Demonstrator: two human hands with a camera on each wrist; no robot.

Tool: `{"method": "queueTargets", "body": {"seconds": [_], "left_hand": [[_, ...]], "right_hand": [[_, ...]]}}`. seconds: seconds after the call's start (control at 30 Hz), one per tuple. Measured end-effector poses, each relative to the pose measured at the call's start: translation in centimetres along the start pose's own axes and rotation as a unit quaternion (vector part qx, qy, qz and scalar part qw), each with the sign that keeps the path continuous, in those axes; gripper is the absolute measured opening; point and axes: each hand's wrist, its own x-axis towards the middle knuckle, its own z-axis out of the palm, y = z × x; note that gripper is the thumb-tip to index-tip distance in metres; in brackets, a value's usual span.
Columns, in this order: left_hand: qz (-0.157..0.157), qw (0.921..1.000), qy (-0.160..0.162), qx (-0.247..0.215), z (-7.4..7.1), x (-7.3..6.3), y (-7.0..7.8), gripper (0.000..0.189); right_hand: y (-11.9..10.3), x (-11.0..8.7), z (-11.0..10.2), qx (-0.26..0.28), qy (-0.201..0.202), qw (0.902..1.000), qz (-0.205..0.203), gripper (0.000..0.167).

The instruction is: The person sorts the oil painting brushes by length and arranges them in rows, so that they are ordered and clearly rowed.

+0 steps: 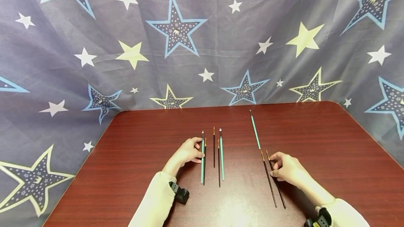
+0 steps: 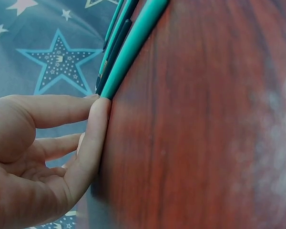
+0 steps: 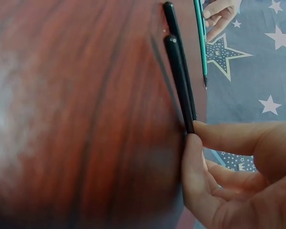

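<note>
On the left, my left hand (image 1: 189, 152) pinches a teal-handled paintbrush (image 1: 202, 174) between thumb and finger. Its handle (image 2: 133, 55) slants up from the fingertips in the left wrist view. Close beside it lies a thin black paintbrush (image 1: 204, 175). My right hand (image 1: 289, 170) pinches a black paintbrush (image 1: 279, 190) near its gold-coloured ferrule; the handle end (image 3: 174, 52) looks raised off the table in the right wrist view. Another black paintbrush (image 1: 270, 185) lies just left of that one. Beyond the pair, a second teal paintbrush (image 1: 255, 131) points away.
In the middle lie two black paintbrushes (image 1: 214, 150) (image 1: 219, 171) and a teal one (image 1: 222, 160), roughly parallel. All rest on a reddish-brown table (image 1: 142, 132). Behind its far edge hangs a grey star-patterned cloth (image 1: 217, 45). Light glares off the near tabletop.
</note>
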Motion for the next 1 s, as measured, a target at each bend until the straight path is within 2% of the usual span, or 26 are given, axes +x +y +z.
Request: {"method": "queueTargets", "body": {"seconds": [0.57,0.73,1.0], "left_hand": [[-0.001,1.0,-0.002,-0.007,0.0,0.2,-0.4,0.066],[-0.001,1.0,0.001,-0.003,0.1,0.2,-0.5,0.066],[0.004,1.0,0.003,0.002,0.0,0.1,-0.2,0.065]], "right_hand": [[-0.6,-0.1,-0.1,-0.025,0.005,0.9996,-0.006,0.036],[-1.4,0.4,0.2,-0.03,0.005,0.9994,-0.017,0.032],[-2.6,1.5,1.0,-0.008,0.006,0.9997,-0.023,0.026]]}}
